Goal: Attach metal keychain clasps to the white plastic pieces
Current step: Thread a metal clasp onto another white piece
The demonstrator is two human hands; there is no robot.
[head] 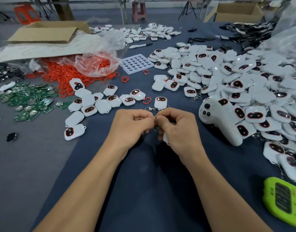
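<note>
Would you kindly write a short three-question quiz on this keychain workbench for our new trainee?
1. True or false: the white plastic tray with round holes lies between the heap of orange rubber rings and the big pile of white plastic pieces.
2. The left hand and right hand meet at a metal keychain clasp. Which one also holds a white plastic piece? A left, B right, C neither.
3. Fill in: the green circuit boards lie on the person's ___ side.
Key: 1 true; 2 B; 3 left.
</note>
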